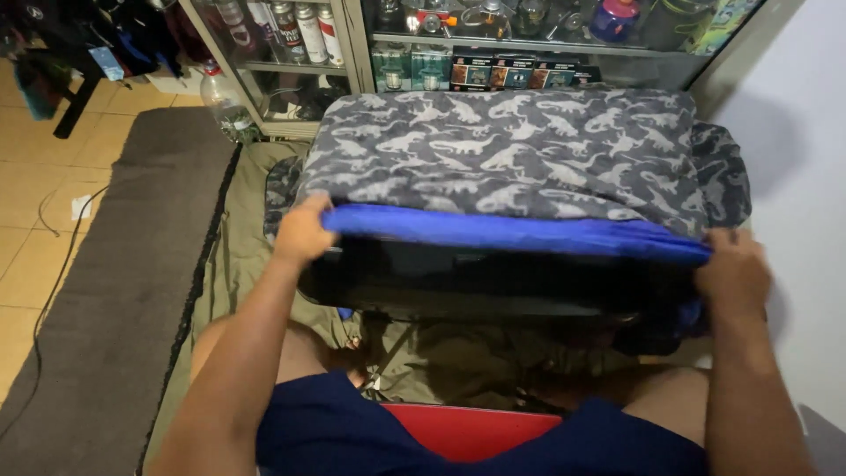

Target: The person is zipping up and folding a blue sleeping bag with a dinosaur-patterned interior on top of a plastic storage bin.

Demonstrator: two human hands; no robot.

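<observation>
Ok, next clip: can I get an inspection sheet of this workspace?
Surface: olive green sheet on the floor, grey mat beside it.
Job's things: dinosaur-print blanket with blue lining, folded, near edge lifted.
Clutter: plastic bottle; red item at the knees.
Grippers: left hand and right hand each grip a blanket corner.
Cables: thin cord on tiles.
Surroundings: glass cabinet, white wall.

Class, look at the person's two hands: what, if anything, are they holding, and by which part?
Both hands grip the dinosaur-print blanket by its blue folded edge: the left hand near the left end, the right hand at the right end.
</observation>
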